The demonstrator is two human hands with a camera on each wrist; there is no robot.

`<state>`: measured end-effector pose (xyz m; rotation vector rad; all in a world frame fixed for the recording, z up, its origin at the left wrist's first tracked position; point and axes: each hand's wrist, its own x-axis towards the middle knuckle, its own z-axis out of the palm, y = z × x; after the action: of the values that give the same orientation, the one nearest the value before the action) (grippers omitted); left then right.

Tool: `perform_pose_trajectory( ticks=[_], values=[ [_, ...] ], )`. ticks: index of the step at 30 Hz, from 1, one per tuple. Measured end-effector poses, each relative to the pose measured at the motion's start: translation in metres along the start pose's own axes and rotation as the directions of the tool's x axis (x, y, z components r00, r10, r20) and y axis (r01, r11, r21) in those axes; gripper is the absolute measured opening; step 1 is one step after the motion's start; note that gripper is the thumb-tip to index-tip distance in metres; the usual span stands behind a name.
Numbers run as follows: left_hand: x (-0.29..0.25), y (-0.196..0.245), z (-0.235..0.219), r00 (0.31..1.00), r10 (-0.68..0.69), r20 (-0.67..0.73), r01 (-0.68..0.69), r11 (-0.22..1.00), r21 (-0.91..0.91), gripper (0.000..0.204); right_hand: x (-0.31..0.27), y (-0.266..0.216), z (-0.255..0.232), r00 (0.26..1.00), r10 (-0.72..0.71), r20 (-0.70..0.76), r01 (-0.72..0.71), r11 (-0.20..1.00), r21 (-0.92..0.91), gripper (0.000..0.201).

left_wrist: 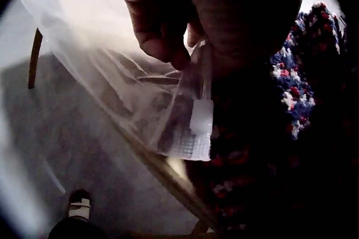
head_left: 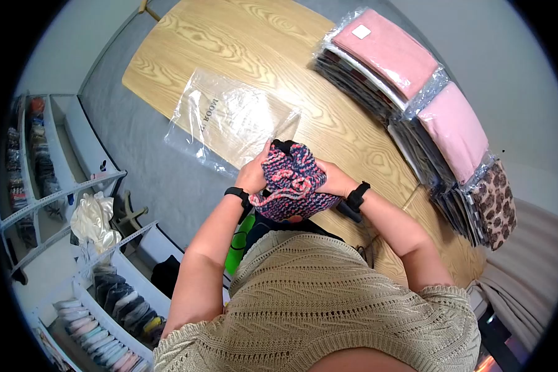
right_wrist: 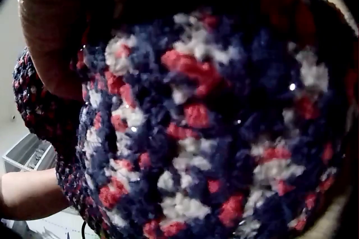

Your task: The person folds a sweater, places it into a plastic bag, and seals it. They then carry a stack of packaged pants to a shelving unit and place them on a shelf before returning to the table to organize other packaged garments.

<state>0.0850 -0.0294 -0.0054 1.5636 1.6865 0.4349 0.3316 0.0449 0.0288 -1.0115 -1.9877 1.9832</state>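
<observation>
1 knit bundle (head_left: pixel 291 180) | left hand (head_left: pixel 252 175), shadowed, pinches clear bag (head_left: pixel 229 124) | right hand (head_left: pixel 336 181) grips bundle, partly hidden

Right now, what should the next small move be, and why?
Perhaps lift the edge of the clear plastic bag with black lettering: the left fingers pinch it, while the right hand holds the navy, pink and white knitted item close by.
</observation>
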Motion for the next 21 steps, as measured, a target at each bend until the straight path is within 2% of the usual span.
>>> perform_pose_trajectory(
  ticks=[1,2,3,4,5,6,7,9,10,15,18,19,21],
  values=[
    [0.000,0.003,-0.002,1.000,-0.003,0.001,0.003,1.000,0.001,0.094,0.000,-0.003,-0.002,0.999,-0.015,0.034,0.017,0.998,-0.053,0.063],
    [0.000,0.002,-0.005,1.000,-0.006,0.027,0.005,0.999,0.054,0.092,0.002,-0.006,-0.002,1.000,-0.007,-0.001,0.007,1.000,-0.008,0.061],
    [-0.001,0.002,-0.008,0.998,-0.010,0.054,0.004,0.994,0.107,0.090,0.005,0.004,-0.007,0.997,0.062,-0.044,-0.063,0.998,-0.024,0.058],
    [-0.005,0.001,-0.010,0.997,0.076,-0.033,-0.072,0.992,0.107,0.082,0.010,0.013,-0.013,0.983,0.165,-0.080,-0.155,0.981,0.116,0.057],
    [-0.006,-0.001,-0.010,0.997,0.074,-0.031,-0.071,0.992,0.107,0.082,0.013,0.023,-0.019,0.958,0.269,-0.100,-0.237,0.937,0.256,0.057],
    [-0.005,-0.003,-0.010,0.990,0.124,-0.061,-0.114,0.982,0.148,0.078,0.014,0.017,-0.024,0.937,0.314,-0.155,-0.261,0.922,0.286,0.047],
    [-0.005,-0.006,-0.009,0.981,0.174,-0.090,-0.155,0.970,0.190,0.075,0.014,0.021,-0.027,0.937,0.315,-0.153,-0.263,0.921,0.287,0.047],
    [-0.006,-0.008,-0.006,0.991,0.118,-0.067,-0.101,0.970,0.222,0.072,0.014,0.027,-0.030,0.841,0.538,-0.059,-0.384,0.670,0.636,0.037],
    [-0.006,-0.009,-0.004,0.990,0.122,-0.075,-0.103,0.969,0.223,0.071,0.014,0.030,-0.027,0.847,0.520,-0.113,-0.344,0.697,0.629,0.030],
    [-0.004,-0.002,-0.004,0.993,0.089,-0.076,-0.072,0.975,0.208,0.069,0.017,0.031,-0.014,0.851,0.474,-0.227,-0.249,0.744,0.619,0.028],
    [-0.005,0.002,-0.005,0.993,0.084,-0.084,-0.067,0.980,0.189,0.068,0.013,0.020,-0.009,0.830,0.514,-0.216,-0.243,0.681,0.691,0.026],
    [-0.006,0.005,-0.005,0.985,0.107,-0.132,-0.078,0.974,0.213,0.068,0.011,0.020,-0.007,0.829,0.515,-0.217,-0.243,0.682,0.690,0.026],
    [-0.007,0.011,-0.003,0.975,0.131,-0.179,-0.086,0.968,0.237,0.068,0.011,0.022,-0.002,0.840,0.465,-0.279,-0.110,0.651,0.751,0.023]
  ],
)
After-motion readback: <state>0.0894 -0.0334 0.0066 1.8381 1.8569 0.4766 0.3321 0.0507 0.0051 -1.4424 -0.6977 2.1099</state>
